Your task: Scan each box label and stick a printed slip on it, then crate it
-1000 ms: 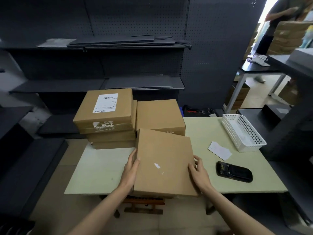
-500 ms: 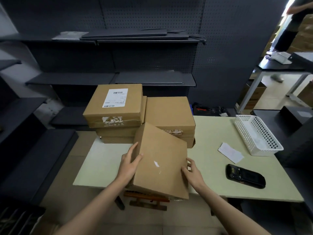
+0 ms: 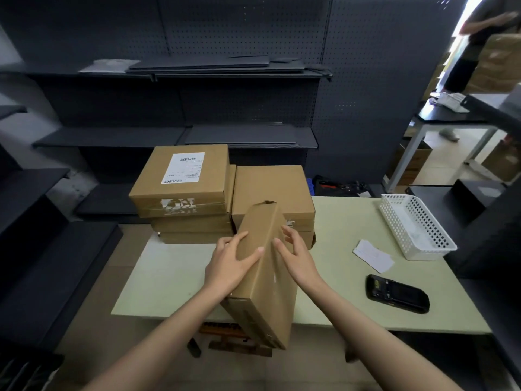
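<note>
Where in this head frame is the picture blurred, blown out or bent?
Head view: the doorway at top right is blown out; the person standing there is smeared; the right hand and held box show slight motion blur; the shelf edges bow from wide-angle distortion; the box label print is unreadable.

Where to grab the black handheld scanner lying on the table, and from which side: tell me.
Take the scanner across its narrow width, near the middle of its long body, coming from above with the right hand. It lies flat, screen up, on the table, so only its long side edges offer the fingers purchase. It sits to the right of the tilted box, on that hand's side.
</note>
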The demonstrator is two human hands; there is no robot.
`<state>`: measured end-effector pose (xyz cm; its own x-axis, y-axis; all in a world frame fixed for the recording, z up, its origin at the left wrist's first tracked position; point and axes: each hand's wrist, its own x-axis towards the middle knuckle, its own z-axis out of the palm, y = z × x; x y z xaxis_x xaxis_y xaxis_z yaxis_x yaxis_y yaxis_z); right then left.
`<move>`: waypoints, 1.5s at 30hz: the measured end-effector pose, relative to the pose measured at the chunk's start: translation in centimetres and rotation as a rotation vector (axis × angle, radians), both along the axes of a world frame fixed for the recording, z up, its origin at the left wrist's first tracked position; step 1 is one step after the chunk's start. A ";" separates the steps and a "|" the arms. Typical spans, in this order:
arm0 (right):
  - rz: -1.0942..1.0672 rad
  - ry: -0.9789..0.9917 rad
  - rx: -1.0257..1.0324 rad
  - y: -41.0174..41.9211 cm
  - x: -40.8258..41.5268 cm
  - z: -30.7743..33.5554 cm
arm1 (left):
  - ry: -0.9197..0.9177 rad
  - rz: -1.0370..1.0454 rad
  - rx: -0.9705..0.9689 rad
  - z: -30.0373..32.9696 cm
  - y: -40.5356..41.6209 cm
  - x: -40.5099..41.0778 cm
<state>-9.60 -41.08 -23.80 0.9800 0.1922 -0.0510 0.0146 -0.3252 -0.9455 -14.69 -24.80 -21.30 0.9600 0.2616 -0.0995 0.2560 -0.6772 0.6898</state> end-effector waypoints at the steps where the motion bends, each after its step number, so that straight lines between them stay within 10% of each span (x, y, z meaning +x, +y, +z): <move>1: -0.008 -0.009 0.003 -0.2 0.1 0.2 | -0.007 -0.021 0.025 0.2 -0.8 0.1; 22: -0.234 0.067 -0.048 -7.4 -0.6 0.6 | -0.033 -0.300 -0.333 -2.7 -6.1 1.4; 34: -0.311 0.213 -0.244 -13.9 -1.7 -0.3 | 0.030 -0.576 -0.180 -7.0 -8.6 1.5; 45: -0.312 0.363 -0.098 -16.8 -1.5 -4.2 | 0.131 -0.375 0.021 -11.6 -6.9 2.7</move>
